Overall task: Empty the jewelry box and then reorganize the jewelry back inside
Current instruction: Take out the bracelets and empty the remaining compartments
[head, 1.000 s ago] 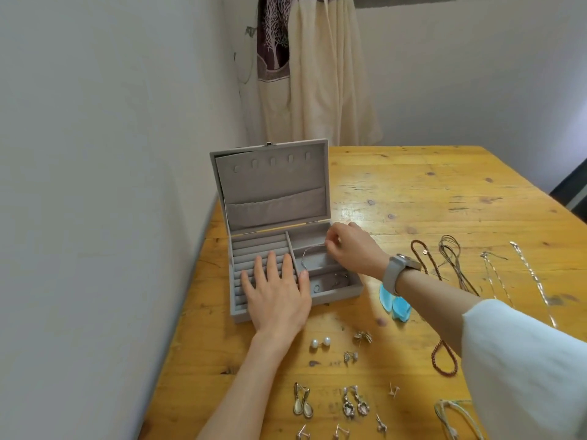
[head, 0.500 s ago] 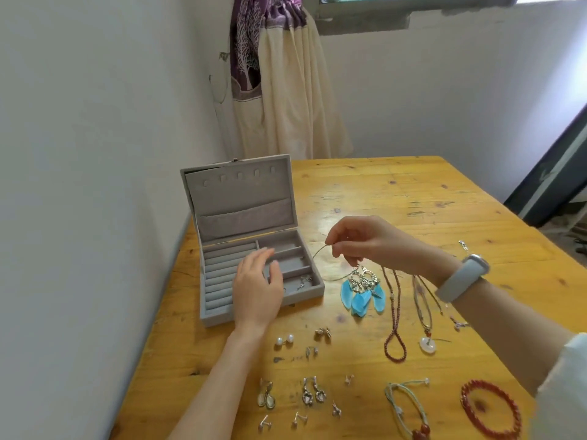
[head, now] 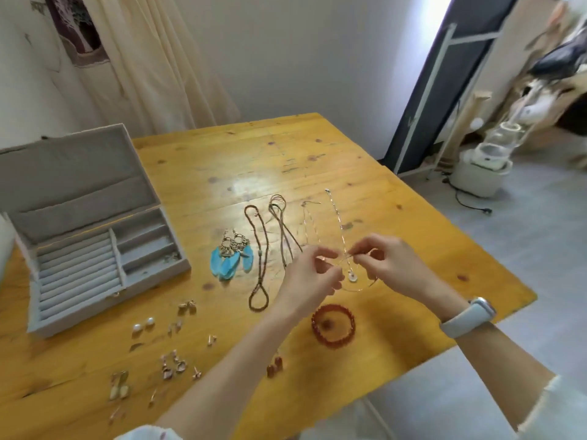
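Two hands, my left hand (head: 313, 270) and right hand (head: 386, 261), pinch a thin wire bangle (head: 362, 287) above the counter (head: 241, 166), right of the jewelry box (head: 95, 246). It seems light, springy, easily bent; I'd grip its ends.

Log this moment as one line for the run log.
phase: emptying | left hand and right hand: both pinching thin wire bangle above table | jewelry box: open, nearly empty
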Available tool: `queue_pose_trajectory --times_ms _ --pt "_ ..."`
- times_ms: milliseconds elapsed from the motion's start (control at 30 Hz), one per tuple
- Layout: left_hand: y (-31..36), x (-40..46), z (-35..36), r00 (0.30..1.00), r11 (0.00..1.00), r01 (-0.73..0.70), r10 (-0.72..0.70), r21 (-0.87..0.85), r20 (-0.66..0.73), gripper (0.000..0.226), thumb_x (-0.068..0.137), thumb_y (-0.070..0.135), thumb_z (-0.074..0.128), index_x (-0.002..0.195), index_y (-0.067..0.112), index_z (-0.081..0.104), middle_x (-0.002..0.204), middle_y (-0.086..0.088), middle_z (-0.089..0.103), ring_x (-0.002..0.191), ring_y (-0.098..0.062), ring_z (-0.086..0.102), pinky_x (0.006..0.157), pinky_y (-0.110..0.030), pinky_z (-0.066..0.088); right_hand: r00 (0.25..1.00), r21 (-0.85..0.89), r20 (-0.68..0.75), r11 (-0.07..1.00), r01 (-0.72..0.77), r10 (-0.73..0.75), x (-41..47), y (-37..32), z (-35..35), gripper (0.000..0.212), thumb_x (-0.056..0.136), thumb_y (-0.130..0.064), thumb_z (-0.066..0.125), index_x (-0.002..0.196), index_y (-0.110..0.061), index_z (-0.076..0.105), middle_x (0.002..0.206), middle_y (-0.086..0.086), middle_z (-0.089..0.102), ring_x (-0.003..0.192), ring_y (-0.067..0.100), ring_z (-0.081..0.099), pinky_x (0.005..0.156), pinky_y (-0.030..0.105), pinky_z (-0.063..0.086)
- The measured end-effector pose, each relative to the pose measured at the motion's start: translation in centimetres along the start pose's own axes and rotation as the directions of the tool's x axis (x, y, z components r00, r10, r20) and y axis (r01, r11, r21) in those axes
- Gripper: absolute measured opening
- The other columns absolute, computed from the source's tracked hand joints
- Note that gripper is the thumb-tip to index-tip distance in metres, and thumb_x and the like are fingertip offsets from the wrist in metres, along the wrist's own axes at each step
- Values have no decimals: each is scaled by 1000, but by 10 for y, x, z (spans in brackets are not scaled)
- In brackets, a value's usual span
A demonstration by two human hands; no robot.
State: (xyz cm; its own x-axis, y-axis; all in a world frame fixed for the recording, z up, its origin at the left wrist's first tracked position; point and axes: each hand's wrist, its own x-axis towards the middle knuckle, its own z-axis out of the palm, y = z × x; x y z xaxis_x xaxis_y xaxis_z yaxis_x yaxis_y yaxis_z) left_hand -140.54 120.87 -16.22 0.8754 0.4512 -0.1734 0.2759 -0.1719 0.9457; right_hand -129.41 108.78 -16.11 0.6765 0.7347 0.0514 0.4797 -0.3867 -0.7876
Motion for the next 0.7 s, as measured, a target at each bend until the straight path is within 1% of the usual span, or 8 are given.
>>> queue_pose_trajectory --times_ms 33,100,200,300,367,400,533,700 --pt "-1 1 12 997 984 -74 72 164 15 19 84 13 57 103 17 54 80 -1 67 73 -13 63 71 -30 53 999 -37 -5 998 -41 41 -7 11 -4 18 83 -6 58 77 -23 61 72 -9 60 45 4 51 51 12 40" --pt "-6 1 30 982 882 -191 172 431 82 15 87 17 55 102 19 51 92 -2 65 83 -16 60 74 -31 49 995 -133 13 987 -94 96 -19 30 -8 16 83 -8 58 80 -23 62 78 -5 62 49 3 52 56 10 40" --pt "-15 4 45 958 692 -285 211 663 192 20 90 19 48 109 17 54 109 -3 57 102 -22 52 80 -35 46 996 -263 39 962 -72 85 -31 44 -8 10 85 -12 58 89 -15 67 86 -2 58 64 -5 46 66 9 36" --pt "-22 5 48 940 628 -318 307 710 149 25 91 22 48 114 17 56 117 -3 50 112 -22 46 77 -33 45 998 -397 -17 916 -57 55 -34 48 -7 16 89 -24 54 98 -18 65 95 -2 55 84 4 46 77 23 38" --pt "-25 6 41 920 604 -331 379 725 105 27 90 23 50 115 16 58 115 -3 52 109 -22 47 81 -33 43 997 -452 -70 890 -64 36 -30 44 -5 19 90 -27 51 102 -20 64 103 -1 56 103 14 44 82 31 41" --pt "-26 7 36 910 593 -334 404 733 88 27 90 22 51 115 15 59 115 -3 54 108 -22 47 85 -33 41 996 -448 -85 892 -56 20 -27 40 -4 20 90 -27 51 103 -19 64 105 -1 56 107 16 43 83 32 41" --pt "-28 12 -1 902 575 -281 433 769 7 27 91 23 51 115 17 60 116 1 57 113 -17 46 95 -32 30 995 -394 -51 917 59 -86 -5 17 12 19 91 -22 51 103 -15 64 100 0 58 100 17 49 80 28 40" --pt "-32 10 -77 894 586 -120 415 801 -170 21 88 19 55 107 16 64 110 -1 61 107 -21 52 89 -34 32 975 -329 87 917 224 -206 33 -28 54 21 92 -22 47 106 -16 62 101 0 60 97 15 52 79 28 44"
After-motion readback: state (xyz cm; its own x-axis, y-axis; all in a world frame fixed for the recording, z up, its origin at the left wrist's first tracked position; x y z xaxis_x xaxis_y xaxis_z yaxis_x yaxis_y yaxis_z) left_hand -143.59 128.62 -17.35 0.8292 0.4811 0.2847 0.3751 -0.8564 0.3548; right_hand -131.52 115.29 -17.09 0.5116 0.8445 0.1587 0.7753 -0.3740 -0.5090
